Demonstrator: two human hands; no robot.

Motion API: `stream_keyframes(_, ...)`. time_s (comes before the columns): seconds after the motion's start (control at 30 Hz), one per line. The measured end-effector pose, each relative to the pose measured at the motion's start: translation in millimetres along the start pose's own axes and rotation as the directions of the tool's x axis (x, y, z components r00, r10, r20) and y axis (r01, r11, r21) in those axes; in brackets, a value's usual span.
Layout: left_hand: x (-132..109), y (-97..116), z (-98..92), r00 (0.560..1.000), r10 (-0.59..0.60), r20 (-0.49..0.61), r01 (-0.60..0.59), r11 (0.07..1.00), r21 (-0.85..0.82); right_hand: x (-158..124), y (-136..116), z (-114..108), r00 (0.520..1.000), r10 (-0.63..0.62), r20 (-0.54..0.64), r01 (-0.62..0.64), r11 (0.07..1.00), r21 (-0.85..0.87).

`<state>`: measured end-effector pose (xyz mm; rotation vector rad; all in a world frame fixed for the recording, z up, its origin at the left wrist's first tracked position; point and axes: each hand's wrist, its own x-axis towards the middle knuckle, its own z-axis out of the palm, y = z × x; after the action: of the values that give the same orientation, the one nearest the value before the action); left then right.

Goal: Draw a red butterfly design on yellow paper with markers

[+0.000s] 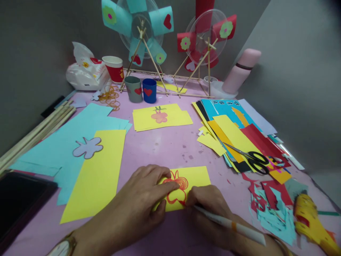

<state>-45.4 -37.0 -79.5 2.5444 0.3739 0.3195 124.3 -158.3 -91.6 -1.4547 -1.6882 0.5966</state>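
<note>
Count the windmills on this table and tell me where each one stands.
2. The light-blue windmill stands at the back, left of the red windmill, which stands left of the pink bottle. The picture's top edge cuts off both; no others show.

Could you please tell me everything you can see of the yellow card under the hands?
The yellow card looks like plain paper, straight-edged, lying flat on the purple table. It bears a red butterfly drawing with antennae; looping lines fill the upper right wing, while the lower part is mostly outline. The left hand presses on its left side, hiding part of it. The right hand, gripping a white marker, appears to rest at its lower right.
</note>
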Motion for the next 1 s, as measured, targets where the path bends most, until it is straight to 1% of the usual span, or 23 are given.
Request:
stream_keyframes(0.13, -0.4, -0.3, 0.7, 1.000, 0.009, -0.005, -0.009, 1.000, -0.003, 4.4, -2.9, 0.2, 1.000, -0.010, -0.009, 0.010, 1.000, -0.002)
stream_keyframes(0.27, -0.8, -0.3, 0.6, 1.000, 0.006, -0.006, -0.006, 1.000, 0.000, 2.8, -2.7, 0.5, 1.000, 0.021, 0.009, -0.021, 1.000, -0.005)
stream_keyframes(0.47, -0.5, 0.2, 0.0, 1.000, 0.009, -0.010, -0.010, 1.000, -0.012, 2.9, -2.9, 2.1, 1.000, 0.009, -0.014, -0.008, 1.000, 0.010)
stream_keyframes(0.8, -1.6, 0.2, -1.1, 1.000, 0.008, 0.004, -0.008, 1.000, -0.015, 7.8, -7.4, 1.3, 0.999, -0.012, -0.043, 0.011, 0.999, -0.033)
stream_keyframes(0.93, -1.0, 0.9, -2.0, 1.000, -0.001, 0.003, 0.001, 1.000, -0.017, 7.6, -6.2, 1.1, 1.000, 0.002, -0.025, -0.003, 0.999, -0.048)
stream_keyframes(1.0, -0.3, 0.7, -1.2, 1.000, -0.005, -0.008, 0.005, 1.000, -0.017, 7.0, -6.1, 0.7, 0.997, -0.015, -0.076, 0.012, 0.999, -0.036)
